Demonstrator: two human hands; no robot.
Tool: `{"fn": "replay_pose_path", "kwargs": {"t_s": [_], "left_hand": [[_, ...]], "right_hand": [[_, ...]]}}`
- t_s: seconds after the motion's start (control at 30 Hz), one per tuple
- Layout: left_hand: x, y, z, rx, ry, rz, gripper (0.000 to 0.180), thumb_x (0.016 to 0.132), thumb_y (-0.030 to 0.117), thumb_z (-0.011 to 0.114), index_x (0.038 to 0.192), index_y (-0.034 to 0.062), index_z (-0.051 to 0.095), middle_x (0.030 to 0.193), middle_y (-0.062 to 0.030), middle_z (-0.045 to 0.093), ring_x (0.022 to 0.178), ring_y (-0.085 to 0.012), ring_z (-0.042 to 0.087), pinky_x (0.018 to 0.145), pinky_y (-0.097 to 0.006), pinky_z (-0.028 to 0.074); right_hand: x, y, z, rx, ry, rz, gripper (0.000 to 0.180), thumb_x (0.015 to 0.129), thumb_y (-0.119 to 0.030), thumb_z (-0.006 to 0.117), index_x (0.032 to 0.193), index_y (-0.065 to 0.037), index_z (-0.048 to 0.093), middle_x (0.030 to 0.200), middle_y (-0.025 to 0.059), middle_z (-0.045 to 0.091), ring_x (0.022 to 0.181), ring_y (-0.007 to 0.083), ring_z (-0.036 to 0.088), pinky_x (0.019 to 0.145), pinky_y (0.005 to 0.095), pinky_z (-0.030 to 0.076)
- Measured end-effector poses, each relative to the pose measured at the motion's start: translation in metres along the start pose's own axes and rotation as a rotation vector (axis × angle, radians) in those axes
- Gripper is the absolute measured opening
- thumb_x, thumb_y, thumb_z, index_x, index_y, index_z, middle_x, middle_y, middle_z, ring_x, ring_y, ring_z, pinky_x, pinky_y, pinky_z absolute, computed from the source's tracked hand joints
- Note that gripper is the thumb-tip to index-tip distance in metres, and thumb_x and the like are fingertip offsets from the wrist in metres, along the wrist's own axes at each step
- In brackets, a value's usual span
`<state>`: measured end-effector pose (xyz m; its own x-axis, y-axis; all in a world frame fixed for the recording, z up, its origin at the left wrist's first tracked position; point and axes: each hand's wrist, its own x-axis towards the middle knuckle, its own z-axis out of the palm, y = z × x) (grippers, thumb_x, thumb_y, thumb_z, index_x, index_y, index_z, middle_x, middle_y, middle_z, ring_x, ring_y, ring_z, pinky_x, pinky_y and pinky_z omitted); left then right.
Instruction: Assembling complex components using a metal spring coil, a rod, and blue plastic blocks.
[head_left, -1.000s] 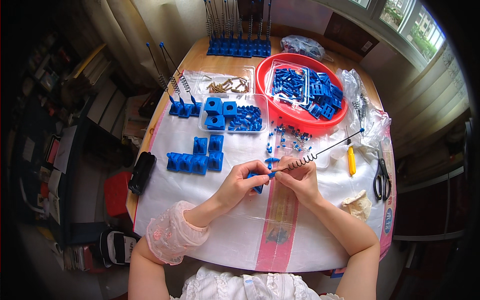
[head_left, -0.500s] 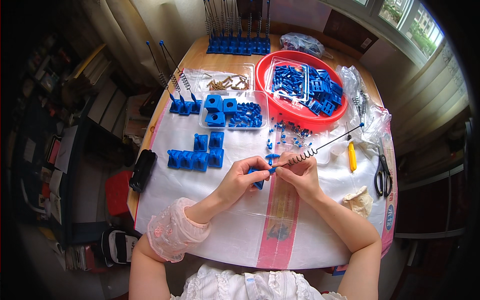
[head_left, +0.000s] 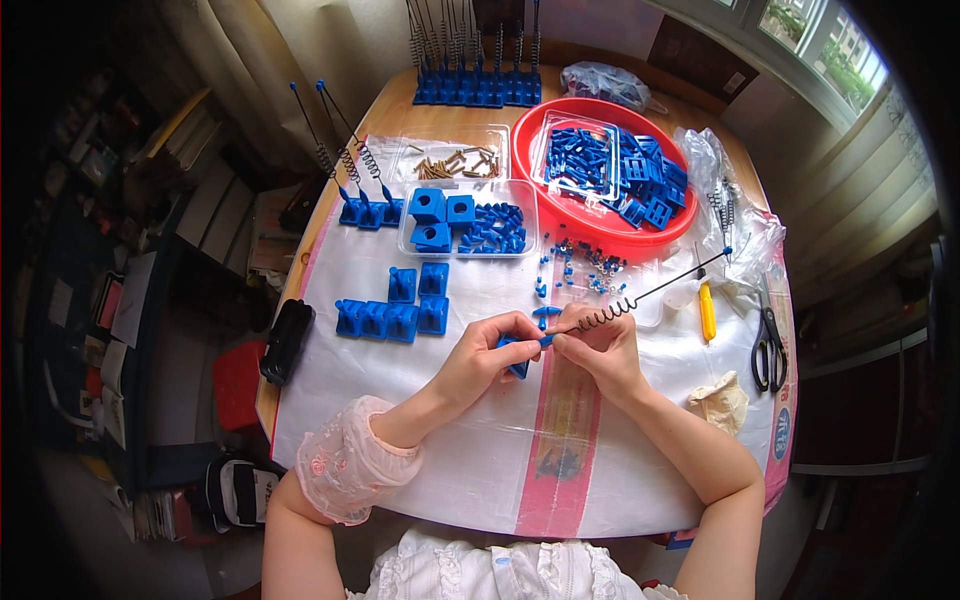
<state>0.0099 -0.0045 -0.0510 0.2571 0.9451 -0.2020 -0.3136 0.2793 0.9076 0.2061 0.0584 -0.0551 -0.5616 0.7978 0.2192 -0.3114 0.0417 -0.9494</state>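
Note:
Over the middle of the covered table my two hands meet around one workpiece. My left hand [head_left: 488, 362] is closed around a blue plastic base [head_left: 518, 368], mostly hidden by the fingers. A narrow blue stem [head_left: 546, 341] runs from it toward my right hand [head_left: 606, 362]. That hand is pinched at the near end of a dark coiled spring wire [head_left: 610, 312], where the wire meets the stem. The wire's straight part slants up to the right, ending in a small blue tip [head_left: 727, 251]. Just beyond the fingertips lies a small blue T-shaped piece [head_left: 546, 311].
Several blue bases [head_left: 401, 322] stand left of my hands. Behind are a clear box [head_left: 468, 254] of blue parts, brass-coloured screws [head_left: 455, 165], a red basin [head_left: 528, 190] and finished spring pieces [head_left: 475, 90]. Rightward lie a yellow-handled tool [head_left: 707, 315], scissors [head_left: 769, 352] and a crumpled cloth [head_left: 722, 402].
The whole view has shifted very slightly. My hands and the workpiece keep the same hold and position.

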Motion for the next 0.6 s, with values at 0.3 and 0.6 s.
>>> {"fn": "replay_pose_path", "kwargs": {"t_s": [0.3,0.6], "left_hand": [[0.001,-0.0015,-0.0001,-0.009,0.002,0.015,0.009,0.093,0.015,0.064,0.098,0.0082,0.064,0.087,0.0025,0.061,0.075,-0.0015,0.052,0.06,-0.017,0.04],[0.0015,-0.0028,0.001,0.015,0.02,0.045,0.011,0.092,0.019,0.065,0.096,0.0086,0.067,0.082,0.005,0.06,0.069,-0.0004,0.05,0.056,-0.016,0.04]], "right_hand": [[-0.0005,-0.0005,-0.0006,0.015,-0.004,0.015,0.006,0.086,0.008,0.067,0.09,0.004,0.07,0.087,0.005,0.065,0.082,0.0128,0.064,0.073,0.0266,0.051],[-0.0004,-0.0008,0.0002,0.014,-0.005,0.001,0.007,0.086,0.007,0.067,0.091,0.004,0.071,0.086,0.0045,0.065,0.081,0.0124,0.064,0.073,0.0262,0.051]]}}
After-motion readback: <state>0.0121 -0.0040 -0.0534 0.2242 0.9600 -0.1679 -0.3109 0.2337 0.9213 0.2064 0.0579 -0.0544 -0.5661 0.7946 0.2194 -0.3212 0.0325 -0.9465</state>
